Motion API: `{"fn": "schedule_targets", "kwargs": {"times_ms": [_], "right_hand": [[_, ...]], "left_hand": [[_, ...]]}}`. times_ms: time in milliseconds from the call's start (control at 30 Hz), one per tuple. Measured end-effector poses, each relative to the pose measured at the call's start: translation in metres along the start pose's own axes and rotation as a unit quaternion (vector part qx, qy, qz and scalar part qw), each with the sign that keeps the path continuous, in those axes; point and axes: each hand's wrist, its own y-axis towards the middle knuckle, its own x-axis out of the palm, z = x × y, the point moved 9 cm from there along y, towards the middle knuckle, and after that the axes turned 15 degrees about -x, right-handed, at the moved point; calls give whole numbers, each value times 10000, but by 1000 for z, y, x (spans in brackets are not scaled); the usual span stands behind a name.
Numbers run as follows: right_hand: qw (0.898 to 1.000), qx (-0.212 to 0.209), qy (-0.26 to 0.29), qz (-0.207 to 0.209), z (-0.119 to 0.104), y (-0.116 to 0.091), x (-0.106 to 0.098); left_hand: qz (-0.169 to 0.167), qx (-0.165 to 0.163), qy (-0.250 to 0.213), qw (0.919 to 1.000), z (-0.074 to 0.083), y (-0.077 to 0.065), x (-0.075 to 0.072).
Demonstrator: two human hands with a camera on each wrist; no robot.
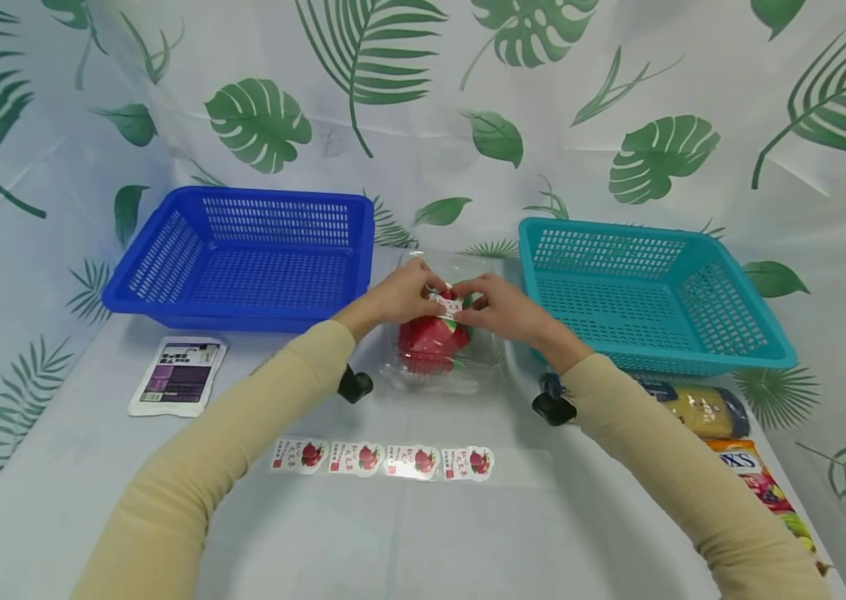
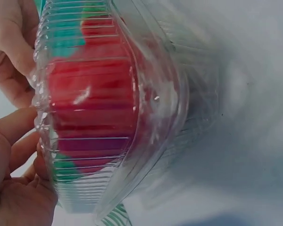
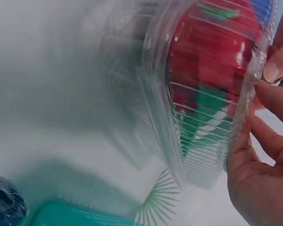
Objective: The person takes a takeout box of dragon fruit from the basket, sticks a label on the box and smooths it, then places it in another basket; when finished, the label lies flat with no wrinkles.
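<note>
1. Item: a clear plastic box [image 1: 483,350] with ribbed walls, showing red fruit [image 2: 94,94] with green parts inside; the fruit fills much of it.
2. Marking: a small white label [image 1: 450,306] at the top of the box, partly hidden by fingers.
3. Position: the box stands on the white table [image 1: 392,542], between the blue basket [image 1: 242,321] and the teal basket [image 1: 663,362], below and between both hands.
4. Left hand [image 1: 406,293]: fingers bent, forefinger and thumb apart, touching the label's left side.
5. Right hand [image 1: 501,308]: similarly bent, touching its right side.
6. Grip: neither hand is released; whether they pinch the label or press it flat, cannot tell.
</note>
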Motion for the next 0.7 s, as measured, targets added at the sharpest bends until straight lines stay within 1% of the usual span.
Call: {"fn": "schedule_targets", "kwargs": {"times_ms": [167,400,533,700], "right_hand": [[9999,-58,100,58,-1,1,0],[9996,-8,283,66,1,0,2],[9998,24,168,114,1,-1,1],[9999,43,-66,118,2,0,0]], "left_hand": [[46,31,-121,9999,-4,0,-3],[-77,89,-192,9997,-6,0,-3],[-13,128,-71,9999,-4,1,-3],[59,72,121,9999,1,3,-1]]}}
